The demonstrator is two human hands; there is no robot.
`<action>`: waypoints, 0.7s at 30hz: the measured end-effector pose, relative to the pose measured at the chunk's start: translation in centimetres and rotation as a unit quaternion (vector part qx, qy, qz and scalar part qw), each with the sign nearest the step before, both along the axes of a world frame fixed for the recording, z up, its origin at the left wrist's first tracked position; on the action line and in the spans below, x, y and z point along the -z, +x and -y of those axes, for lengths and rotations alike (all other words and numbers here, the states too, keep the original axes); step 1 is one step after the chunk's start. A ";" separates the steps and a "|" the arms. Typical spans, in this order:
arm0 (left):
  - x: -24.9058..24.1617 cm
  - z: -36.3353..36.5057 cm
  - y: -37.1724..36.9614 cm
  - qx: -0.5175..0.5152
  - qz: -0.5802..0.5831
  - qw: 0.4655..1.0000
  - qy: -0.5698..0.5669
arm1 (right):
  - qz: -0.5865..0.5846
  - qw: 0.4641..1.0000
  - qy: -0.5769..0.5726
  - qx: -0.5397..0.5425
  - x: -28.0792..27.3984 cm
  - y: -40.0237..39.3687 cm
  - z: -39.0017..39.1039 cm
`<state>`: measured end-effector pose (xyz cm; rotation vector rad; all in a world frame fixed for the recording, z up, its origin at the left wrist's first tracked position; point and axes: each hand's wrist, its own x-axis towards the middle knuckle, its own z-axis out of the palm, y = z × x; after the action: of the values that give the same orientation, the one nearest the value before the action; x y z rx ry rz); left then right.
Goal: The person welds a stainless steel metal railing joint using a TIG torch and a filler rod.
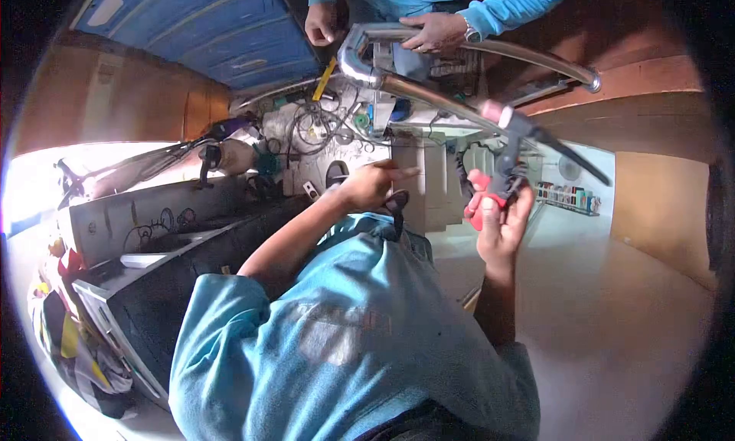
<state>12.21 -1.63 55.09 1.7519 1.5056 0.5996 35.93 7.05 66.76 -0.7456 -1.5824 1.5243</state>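
Two hands work: the right hand (501, 227) grips a red-handled clamp (498, 173) at three o'clock beneath the bent metal tube (429, 93); the left hand (371, 184), centre, pinches something unclear.

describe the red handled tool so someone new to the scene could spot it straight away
Start at the bent metal pipe crossing the top of the view, gripped by another person's hand. Below its right stretch, the right hand holds a clamp tool. Its red handles and dark body stand out against the bare metal.
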 end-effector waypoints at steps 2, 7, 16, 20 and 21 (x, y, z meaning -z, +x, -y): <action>3.9 -1.7 1.5 0.057 0.009 0.995 0.082 | -0.009 0.998 0.048 0.039 -3.3 -1.8 0.8; 0.0 -7.4 6.5 0.131 -0.035 0.987 0.089 | -0.063 0.980 0.065 0.180 -11.9 -4.3 4.7; 3.1 -9.3 14.0 0.296 0.148 0.938 0.106 | -0.180 0.945 0.090 0.258 -24.9 2.1 10.3; 0.8 -10.8 13.7 0.268 0.139 0.944 0.135 | -0.181 0.926 0.118 0.308 -26.5 3.0 11.4; 1.0 -11.3 14.0 0.238 0.106 0.946 0.190 | -0.182 0.923 0.121 0.316 -26.8 3.2 11.5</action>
<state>26.16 9.69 54.07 2.1658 0.8049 0.8271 39.12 -4.40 93.52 -0.6927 -1.0762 0.9055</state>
